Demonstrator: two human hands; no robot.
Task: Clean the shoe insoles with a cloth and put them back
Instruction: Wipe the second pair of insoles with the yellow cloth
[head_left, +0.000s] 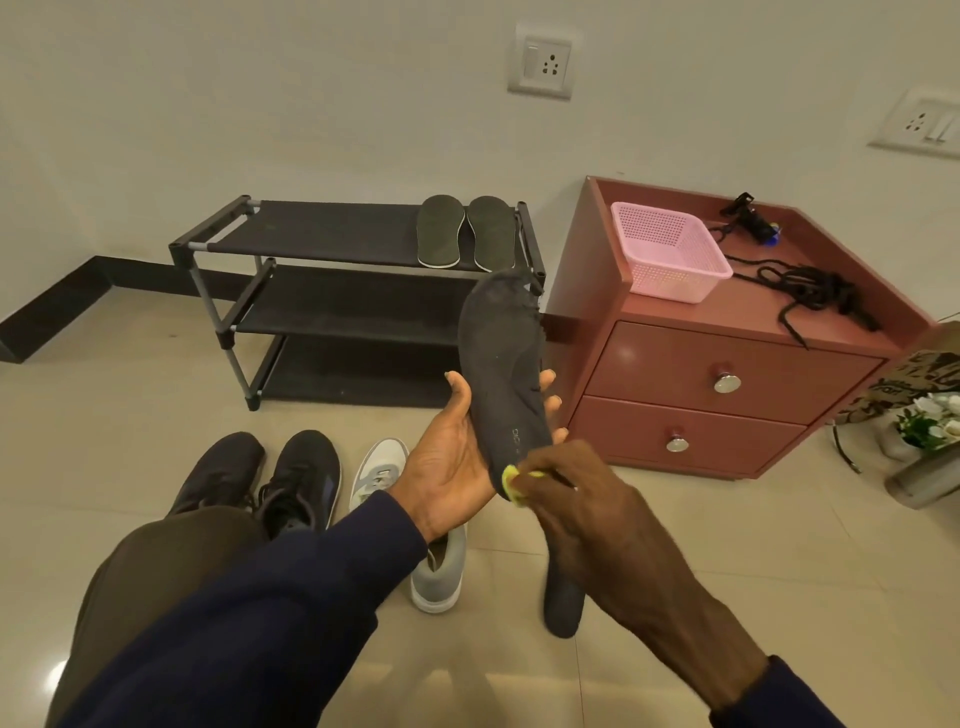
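Pale glossy floor tiles (130, 415) fill the scene, with a plain cream wall (260, 104) behind and a dark skirting along its foot at nine o'clock. At eleven o'clock a black three-shelf shoe rack (332, 228) stands against the wall, and a pair of greenish insoles (440, 231) lies side by side on the right end of its top shelf. Down at seven o'clock sit two black shoes (298, 478), and just beside them a grey sneaker (436, 571), partly covered by a navy sleeve.

Dead centre, the left hand (452, 462) grips the dark insole (501, 364) in the air, toe end pointing to twelve o'clock, thumb on one edge and fingertips curled over the other. The right hand (587, 514) pinches a yellow cloth (511, 480) against the insole's heel; only a sliver of cloth shows, the rest hidden under the fingers. Below that wrist, at five o'clock, a second dark insole (563, 608) lies on the floor, its upper end hidden.

At two o'clock a red two-drawer cabinet (701, 374) carries a pink basket (670, 249) and tangled black laces (810, 291). At three o'clock white flowers (930, 415) are cut off by the frame edge.
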